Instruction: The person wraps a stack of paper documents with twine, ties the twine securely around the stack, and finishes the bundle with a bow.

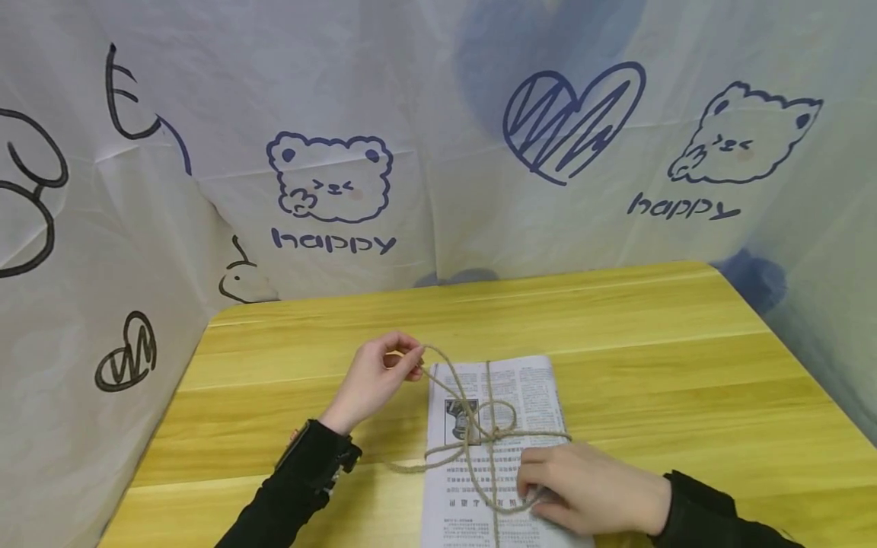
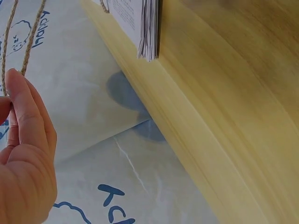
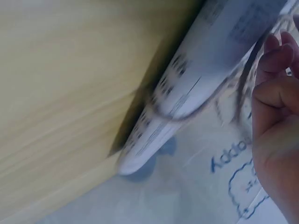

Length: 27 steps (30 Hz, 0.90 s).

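Observation:
A stack of folded newspapers lies on the table, bound crosswise with thin brown twine. Small loops and a crossing of the twine sit near the middle of the top sheet. Above the stack's far left corner, my left hand pinches a bend of twine between thumb and fingertips; two strands run from it in the left wrist view. My right hand is over the stack's right side, its curled fingers and thumb holding another length of twine. Its fingertips are partly hidden in the head view.
The yellow wood-grain table extends around the stack. A pale cloth printed with bears, hearts and "happy" hangs behind and at both sides. One twine end sticks out past the stack's left edge.

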{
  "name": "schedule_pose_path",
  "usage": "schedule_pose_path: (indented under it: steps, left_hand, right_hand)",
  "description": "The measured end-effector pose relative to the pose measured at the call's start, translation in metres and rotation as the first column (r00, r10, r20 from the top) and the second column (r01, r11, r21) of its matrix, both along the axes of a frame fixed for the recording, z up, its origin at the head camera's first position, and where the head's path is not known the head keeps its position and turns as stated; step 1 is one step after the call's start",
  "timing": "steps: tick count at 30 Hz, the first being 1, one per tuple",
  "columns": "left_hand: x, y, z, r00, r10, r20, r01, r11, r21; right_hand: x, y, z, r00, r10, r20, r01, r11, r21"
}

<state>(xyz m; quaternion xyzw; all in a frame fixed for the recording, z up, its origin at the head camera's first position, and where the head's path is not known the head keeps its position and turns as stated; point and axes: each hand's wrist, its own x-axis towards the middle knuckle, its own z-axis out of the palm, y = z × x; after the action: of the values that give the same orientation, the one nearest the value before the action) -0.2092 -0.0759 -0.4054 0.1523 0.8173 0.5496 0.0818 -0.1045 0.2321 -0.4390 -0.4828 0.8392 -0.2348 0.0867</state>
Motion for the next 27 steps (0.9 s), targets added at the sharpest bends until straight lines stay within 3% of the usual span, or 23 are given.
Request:
schedule_pose_path:
  steps: [8, 17, 27]
  left_hand:
    - [0.002, 0.001, 0.001, 0.999, -0.027, -0.025, 0.027, 1.0, -0.004]
    - [0.008, 0.002, 0.005, 0.998, -0.05, -0.033, 0.05, 0.999, 0.01]
    - [0.018, 0.006, 0.008, 0.991, -0.131, -0.038, 0.132, 0.991, 0.015]
  right_hand:
    - [-0.006, 0.021, 0.005, 0.997, -0.082, -0.018, 0.082, 0.996, 0.034]
    - [-0.013, 0.019, 0.003, 0.991, -0.13, -0.044, 0.13, 0.992, -0.001]
    - [-0.041, -0.003, 0.003, 0.953, -0.3, 0.037, 0.302, 0.952, -0.056]
